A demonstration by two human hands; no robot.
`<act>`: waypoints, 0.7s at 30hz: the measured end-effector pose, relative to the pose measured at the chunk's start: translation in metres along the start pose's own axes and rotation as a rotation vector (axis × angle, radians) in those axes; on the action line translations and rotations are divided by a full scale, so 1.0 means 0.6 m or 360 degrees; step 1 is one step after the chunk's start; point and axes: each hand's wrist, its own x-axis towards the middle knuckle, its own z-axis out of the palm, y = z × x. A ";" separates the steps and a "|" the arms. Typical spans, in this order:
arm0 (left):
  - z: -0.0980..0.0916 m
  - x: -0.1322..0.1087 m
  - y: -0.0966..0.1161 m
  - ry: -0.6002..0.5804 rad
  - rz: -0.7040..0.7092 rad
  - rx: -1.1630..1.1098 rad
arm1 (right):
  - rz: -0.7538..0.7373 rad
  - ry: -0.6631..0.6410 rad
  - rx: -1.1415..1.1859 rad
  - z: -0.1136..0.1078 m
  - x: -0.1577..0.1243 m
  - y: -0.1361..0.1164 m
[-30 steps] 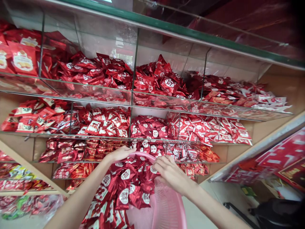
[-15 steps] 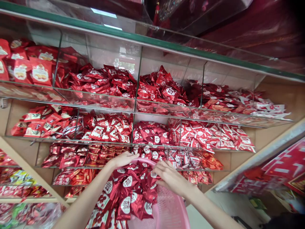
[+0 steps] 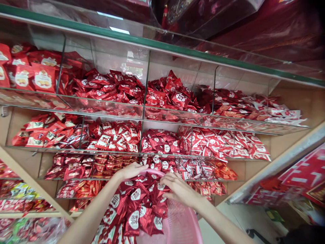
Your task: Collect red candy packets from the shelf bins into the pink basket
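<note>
Red foil packets [image 3: 137, 206] lie heaped under both hands in a pink plastic basket [image 3: 182, 225] held up close to the shelves. The left hand [image 3: 130, 170] lies palm down, fingers together, stretched over the far rim of the basket and resting on top of the heap. The right hand [image 3: 179, 189] comes in from the other side with its fingers loosely bent and a little spread, the tips on the packets just beside the rim. Whether it pinches 1 of them I cannot tell, since the fingertips sink into the foil. The 2 hands are near each other but apart.

Little has changed over the last second. The left hand has kept its place at the rim, the right hand has crept slightly toward it, and the heap looks as full as it did. No packet has visibly left the basket. I judge that the handling has stayed at the rim, with the packets not yet out of the basket. The view has tilted up a little.

Just beyond the rim stands a glass compartment [image 3: 177, 159] holding packets with the same white round label. Above it rise 2 more tiers of glass bins [image 3: 143, 112] piled with red wrappers, under a green strip [image 3: 177, 50]. A wooden frame [image 3: 33, 184] slants at the left, and red boxes [image 3: 307, 173] lie at the right.
</note>
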 end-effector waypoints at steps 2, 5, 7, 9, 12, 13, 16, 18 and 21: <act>0.000 -0.001 -0.002 -0.0020 0.0009 -0.0016 | 0.0001 0.0011 0.0006 0.002 0.001 -0.001; 0.001 0.000 -0.004 -0.0020 0.0010 -0.0034 | 0.0000 0.0012 0.0015 0.004 0.000 -0.001; 0.001 0.001 -0.005 -0.0030 0.0010 -0.0038 | 0.0010 0.0005 0.0022 0.003 -0.003 0.000; 0.002 0.001 -0.005 -0.0047 0.0012 -0.0055 | 0.0031 0.0001 0.0025 -0.002 -0.009 0.000; 0.001 -0.001 -0.002 -0.0069 0.0016 -0.0088 | 0.0071 0.0015 0.0020 -0.017 -0.021 -0.006; 0.000 -0.001 -0.002 -0.0071 0.0013 -0.0084 | 0.0078 0.0023 0.0029 -0.022 -0.025 -0.011; -0.002 -0.002 -0.002 -0.0067 0.0010 -0.0039 | 0.0083 0.0016 0.0102 -0.026 -0.039 -0.033; -0.003 -0.001 -0.003 -0.0069 0.0017 -0.0037 | 0.0134 0.0010 0.0190 -0.013 -0.047 -0.051; -0.002 0.001 -0.005 -0.0086 0.0028 -0.0067 | 0.0377 0.0064 0.0384 0.025 -0.056 -0.072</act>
